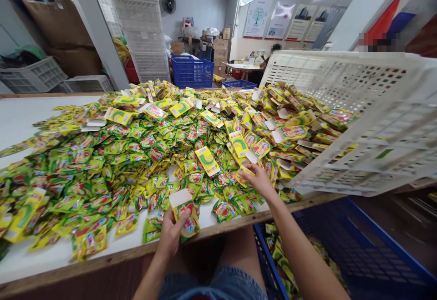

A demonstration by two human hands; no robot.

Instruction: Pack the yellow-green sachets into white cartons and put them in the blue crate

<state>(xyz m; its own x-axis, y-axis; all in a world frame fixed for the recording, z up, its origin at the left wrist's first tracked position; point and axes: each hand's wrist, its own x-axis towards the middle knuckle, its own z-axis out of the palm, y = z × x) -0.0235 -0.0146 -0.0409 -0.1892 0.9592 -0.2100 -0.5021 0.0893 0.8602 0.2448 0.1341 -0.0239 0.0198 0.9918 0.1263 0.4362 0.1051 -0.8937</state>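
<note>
Table: mostly buried under packets
Left hand: gripping 1 box, underside hidden
Right hand: at yellow packet, can't tell if pinching

Packing workshop: worktop lay heaped with sachets and small cartons; plastic crates (white and blue) stood about; cardboard boxes were stacked behind; wall posters hung beyond.

Sachets lie on the table, a crate right, a bin below.
</note>
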